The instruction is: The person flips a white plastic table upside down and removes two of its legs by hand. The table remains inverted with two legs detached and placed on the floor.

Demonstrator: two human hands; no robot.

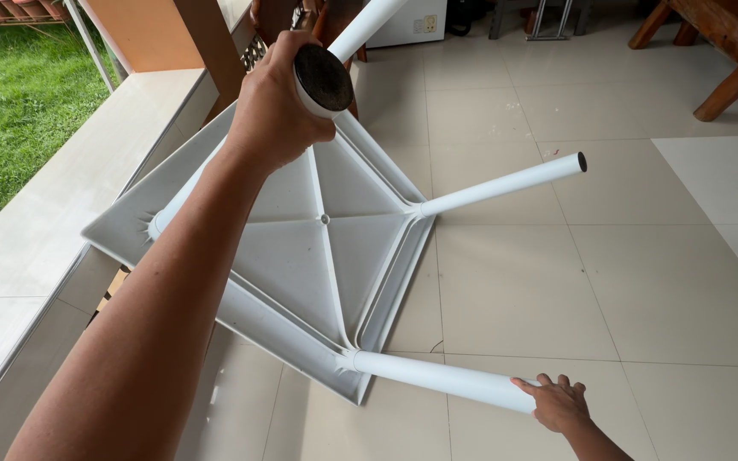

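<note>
Head view: white table (318,248) on side, legs toward viewer; left hand (279,107), right hand (557,401) each grip leg.

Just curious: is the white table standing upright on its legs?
No, the table lies tipped over, underside showing, with each hand gripping a leg.

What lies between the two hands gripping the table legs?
In the head view, the upturned white table's ribbed underside lies between the left hand and right hand.
</note>
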